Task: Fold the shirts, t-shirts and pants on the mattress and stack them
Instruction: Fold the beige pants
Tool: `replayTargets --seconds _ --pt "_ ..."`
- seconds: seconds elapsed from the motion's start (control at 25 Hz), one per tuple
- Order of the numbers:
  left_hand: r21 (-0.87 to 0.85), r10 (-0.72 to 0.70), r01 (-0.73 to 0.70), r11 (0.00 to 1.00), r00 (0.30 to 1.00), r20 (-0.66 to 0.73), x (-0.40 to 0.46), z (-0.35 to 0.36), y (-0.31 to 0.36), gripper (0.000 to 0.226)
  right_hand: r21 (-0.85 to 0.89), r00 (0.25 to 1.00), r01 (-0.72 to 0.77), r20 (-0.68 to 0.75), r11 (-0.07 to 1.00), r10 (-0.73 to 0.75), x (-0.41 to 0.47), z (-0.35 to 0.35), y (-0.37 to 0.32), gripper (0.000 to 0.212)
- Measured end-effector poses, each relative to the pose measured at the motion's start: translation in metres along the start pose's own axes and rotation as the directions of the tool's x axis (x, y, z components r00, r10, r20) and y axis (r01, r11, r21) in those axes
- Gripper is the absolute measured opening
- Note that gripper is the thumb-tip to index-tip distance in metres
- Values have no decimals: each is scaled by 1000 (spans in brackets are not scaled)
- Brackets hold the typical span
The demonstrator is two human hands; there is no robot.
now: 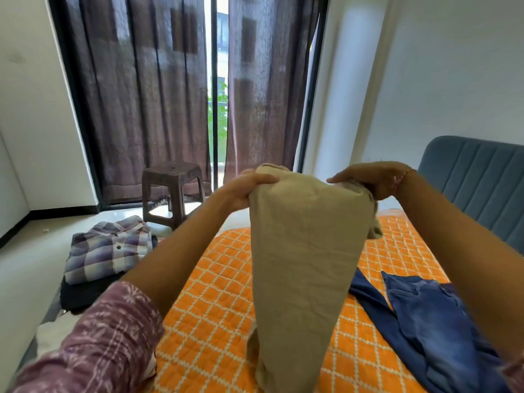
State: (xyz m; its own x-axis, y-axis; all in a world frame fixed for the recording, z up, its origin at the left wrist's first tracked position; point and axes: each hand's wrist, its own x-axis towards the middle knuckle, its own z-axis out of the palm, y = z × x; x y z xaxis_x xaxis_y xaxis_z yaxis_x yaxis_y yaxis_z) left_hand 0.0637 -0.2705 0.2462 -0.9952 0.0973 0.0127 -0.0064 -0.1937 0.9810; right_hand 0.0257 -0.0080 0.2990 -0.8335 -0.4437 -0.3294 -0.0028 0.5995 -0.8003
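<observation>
Beige pants (300, 251) hang in the air over the orange quilted mattress (215, 293), their lower end reaching down to it. My left hand (246, 191) grips the upper left corner of the pants and my right hand (368, 180) grips the upper right corner. At the mattress's left edge lies a stack with a folded purple plaid shirt (110, 248) on top of a dark folded garment (85, 293). Blue jeans (425, 316) lie unfolded at the right, with a dark blue garment (368, 293) beside them.
A brown plastic stool (173, 191) stands on the floor beyond the mattress, before dark curtains (141, 95) and a window. A blue padded headboard (476, 182) rises at the right. White cloth (54, 336) lies at the near left.
</observation>
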Motion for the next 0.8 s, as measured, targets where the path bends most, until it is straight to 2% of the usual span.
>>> replayTargets --seconds 0.04,0.08,0.12,0.16,0.2,0.24,0.32,0.4,0.44,0.48,0.52,0.56,0.64,0.68,0.72,0.8 --pt "67 -46 47 997 999 -17 1 6 14 14 121 999 -8 -41 993 13 6 -3 -2 44" --pt "80 -83 85 993 996 -26 2 9 26 15 363 995 79 -81 929 -53 17 -6 1 53" --pt "53 -93 96 994 995 -43 4 9 37 18 614 972 235 -132 753 -195 25 -5 11 64" --pt "6 -95 95 995 993 -67 6 8 47 19 782 932 336 -196 525 -303 33 3 24 73" --pt "-13 -101 100 995 989 -104 7 6 53 18 856 911 350 -215 382 -352 38 15 33 74" --pt "-6 -124 125 992 982 -141 6 2 54 17 862 913 340 -205 376 -354 39 26 38 64" --pt "83 -207 227 970 957 -202 1 -4 52 14 771 940 313 -168 555 -297 37 32 29 39" --pt "110 -193 224 968 953 -235 -2 -10 47 21 633 941 337 -223 697 -254 31 27 14 35" --pt "61 -129 146 987 964 -233 -1 -11 46 26 626 930 367 -268 688 -252 30 27 8 34" --pt "-43 -50 42 998 978 -202 0 -10 48 27 662 911 412 -297 626 -285 31 27 3 27" --pt "-112 32 -51 992 986 -164 1 -7 47 28 699 903 427 -293 573 -315 32 31 -2 25" --pt "-104 79 -95 990 985 -153 2 -4 43 29 699 910 409 -260 587 -324 35 35 -5 28" --pt "97 58 -34 995 965 -257 4 1 30 33 560 959 283 -169 779 -227 45 35 -8 18" --pt "118 21 17 993 949 -314 7 -2 23 25 500 972 230 -166 835 -169 47 34 -9 16" --pt "61 -23 46 997 941 -337 9 -4 22 12 526 973 218 -178 822 -144 50 31 -10 21" --pt "23 -15 25 999 935 -353 7 -8 20 19 635 956 291 -220 716 -193 55 35 -5 27"
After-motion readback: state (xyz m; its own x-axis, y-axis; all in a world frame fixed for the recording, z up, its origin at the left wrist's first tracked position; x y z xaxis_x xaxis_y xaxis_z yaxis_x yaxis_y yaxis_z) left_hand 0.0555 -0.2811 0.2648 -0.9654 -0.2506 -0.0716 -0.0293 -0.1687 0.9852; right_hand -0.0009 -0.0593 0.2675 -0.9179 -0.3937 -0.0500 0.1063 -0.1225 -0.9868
